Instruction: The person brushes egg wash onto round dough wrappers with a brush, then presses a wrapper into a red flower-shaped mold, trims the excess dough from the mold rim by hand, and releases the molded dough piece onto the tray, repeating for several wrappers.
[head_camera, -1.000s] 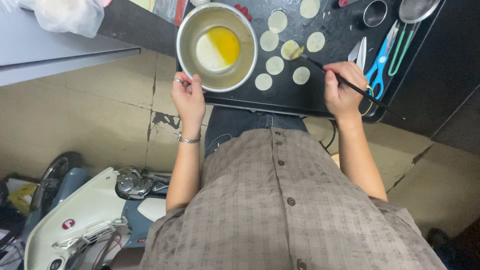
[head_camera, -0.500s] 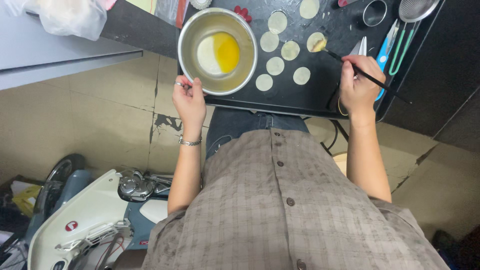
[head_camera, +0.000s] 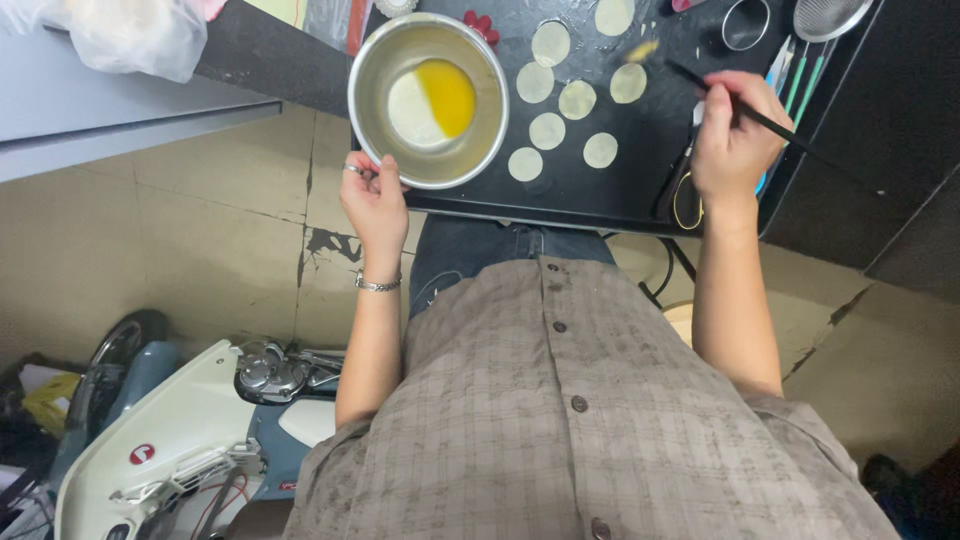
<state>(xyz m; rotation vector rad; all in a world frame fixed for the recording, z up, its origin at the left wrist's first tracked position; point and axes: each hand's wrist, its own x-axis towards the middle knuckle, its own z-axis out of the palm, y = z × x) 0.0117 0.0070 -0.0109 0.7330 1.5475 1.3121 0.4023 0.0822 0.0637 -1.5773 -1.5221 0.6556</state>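
My right hand (head_camera: 730, 140) grips brush (head_camera: 745, 108), tip moved from middle dough rounds (head_camera: 548, 130) to far round (head_camera: 640, 50). Left hand (head_camera: 372, 200) still clasps egg-wash bowl (head_camera: 428, 98) rim, tray's (head_camera: 600, 195) near-left corner.

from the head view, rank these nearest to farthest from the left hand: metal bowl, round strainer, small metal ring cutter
1. metal bowl: the left hand grips its near rim at the tray's left end.
2. small metal ring cutter: far side of the tray, beyond the right hand.
3. round strainer: top right corner, just past the cutter.
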